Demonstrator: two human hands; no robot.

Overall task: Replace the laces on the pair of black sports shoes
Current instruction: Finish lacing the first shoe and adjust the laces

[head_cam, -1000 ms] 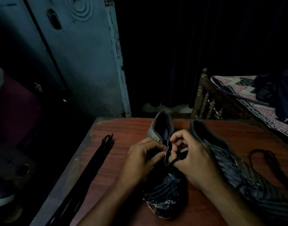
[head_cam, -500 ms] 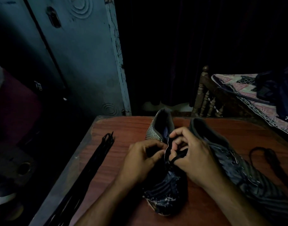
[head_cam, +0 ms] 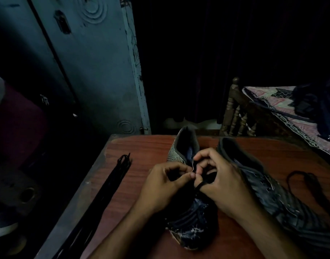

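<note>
Two black sports shoes stand on a reddish wooden table [head_cam: 141, 157]. The left shoe [head_cam: 190, 223] points its toe toward me, heel away. My left hand [head_cam: 164, 186] and my right hand [head_cam: 222, 184] meet over its tongue, fingers curled, pinching a black lace [head_cam: 200, 185] that runs down into the eyelets. The right shoe [head_cam: 276, 199] lies beside it, partly behind my right forearm. A bundle of long black laces [head_cam: 111, 186] lies stretched along the table's left edge. Another loose black lace [head_cam: 300, 176] loops on the table at the right.
A grey-blue metal cupboard [head_cam: 96, 71] stands at the back left. At the right, a wooden bed frame [head_cam: 235, 113] carries a patterned sheet [head_cam: 283, 109] and dark cloth. The room is very dim; the floor at left holds vague shapes.
Both hands stay on the lace at the left shoe's tongue; the fingers have shifted slightly and drawn closer together. The view has dipped a little.
</note>
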